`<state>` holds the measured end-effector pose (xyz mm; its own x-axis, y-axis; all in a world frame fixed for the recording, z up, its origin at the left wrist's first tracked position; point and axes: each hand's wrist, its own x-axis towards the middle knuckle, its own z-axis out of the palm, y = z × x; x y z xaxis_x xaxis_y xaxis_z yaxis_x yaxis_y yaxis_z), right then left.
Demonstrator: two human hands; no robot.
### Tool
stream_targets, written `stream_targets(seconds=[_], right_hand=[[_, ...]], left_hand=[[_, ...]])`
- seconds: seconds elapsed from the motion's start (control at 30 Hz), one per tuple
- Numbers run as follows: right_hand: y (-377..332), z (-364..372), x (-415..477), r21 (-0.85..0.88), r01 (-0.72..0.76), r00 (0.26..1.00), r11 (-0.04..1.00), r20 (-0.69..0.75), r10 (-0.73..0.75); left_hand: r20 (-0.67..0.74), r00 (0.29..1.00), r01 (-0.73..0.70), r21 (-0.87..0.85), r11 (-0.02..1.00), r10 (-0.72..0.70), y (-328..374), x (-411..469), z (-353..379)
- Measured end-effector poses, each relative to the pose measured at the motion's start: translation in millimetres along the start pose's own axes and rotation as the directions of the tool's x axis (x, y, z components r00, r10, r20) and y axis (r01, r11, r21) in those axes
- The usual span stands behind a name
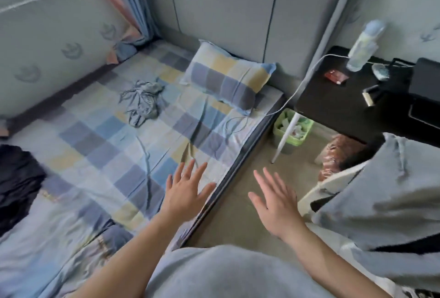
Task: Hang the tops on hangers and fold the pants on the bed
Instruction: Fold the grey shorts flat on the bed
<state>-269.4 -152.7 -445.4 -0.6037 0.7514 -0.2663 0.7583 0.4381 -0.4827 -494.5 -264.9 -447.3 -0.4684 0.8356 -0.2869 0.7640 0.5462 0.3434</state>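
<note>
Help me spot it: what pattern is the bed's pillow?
The pillow has blue, grey, yellow checks; head view.

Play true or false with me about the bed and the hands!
1. The left hand and the right hand are open and hold nothing. True.
2. The checked pillow lies on the floor. False: it lies on the bed, by the headboard.
3. A crumpled grey garment lies on the bed near the pillow. True.
4. The green bin stands on the bed. False: it stands on the floor beside the bed.
</note>
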Motion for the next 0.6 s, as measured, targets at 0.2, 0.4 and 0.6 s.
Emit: stream_targets(seconds=[0.2, 0.4, 0.6], right_hand=[[-91.0, 27.4, 72.8, -0.090, 0.151, 0.980, 0.985, 0.145, -0.137], [-138.0, 40.1, 142.6, -0.093, 0.271, 0.935, 0.958, 0.262, -0.239], [-154.3, 32.6, 231.3, -0.105, 0.339, 0.897, 0.935, 0.335, -0.287]], left_hand=[[-0.062, 0.979, 0.186, -0.080, 0.979, -0.192, -95.5, 10.7, -38.2], [-0.038, 0.938, 0.333, -0.185, 0.925, -0.345, -138.2, 28.7, -40.1], [0.014, 0.902, 0.425, -0.202, 0.882, -0.431, -145.6, 80.6, -54.4]])
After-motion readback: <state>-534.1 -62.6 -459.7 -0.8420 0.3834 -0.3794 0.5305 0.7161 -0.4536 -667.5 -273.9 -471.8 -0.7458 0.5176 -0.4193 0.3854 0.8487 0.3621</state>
